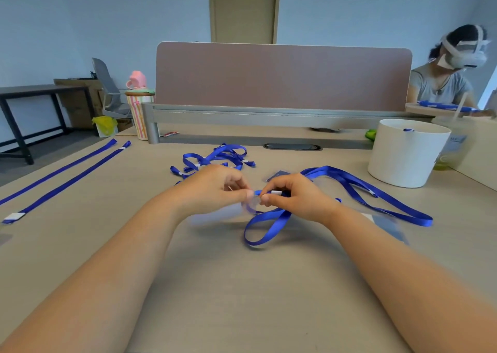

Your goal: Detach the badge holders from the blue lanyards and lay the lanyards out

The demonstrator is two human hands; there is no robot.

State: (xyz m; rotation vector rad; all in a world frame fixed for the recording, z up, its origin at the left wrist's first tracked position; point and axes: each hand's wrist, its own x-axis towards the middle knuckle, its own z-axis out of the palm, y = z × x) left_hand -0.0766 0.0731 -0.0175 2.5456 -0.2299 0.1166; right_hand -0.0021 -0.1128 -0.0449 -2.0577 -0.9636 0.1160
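Both hands meet above the middle of the desk. My left hand [215,186] pinches a clear badge holder [220,213], which hangs blurred below its fingers. My right hand [293,196] grips the white clip end of a blue lanyard [266,226], whose loop drops onto the desk beneath. Two blue lanyards [67,175] lie stretched out straight at the far left. A tangle of blue lanyards [215,156] sits behind my hands. More blue lanyards [376,194] trail off to the right, with a clear badge holder [390,226] lying beside my right forearm.
A white round tub [406,153] stands at the right on the desk [242,285]. A brown divider panel [282,75] closes the back. A striped cup [139,116] stands at the back left. Another person [443,83] wearing a headset sits beyond the divider at the right.
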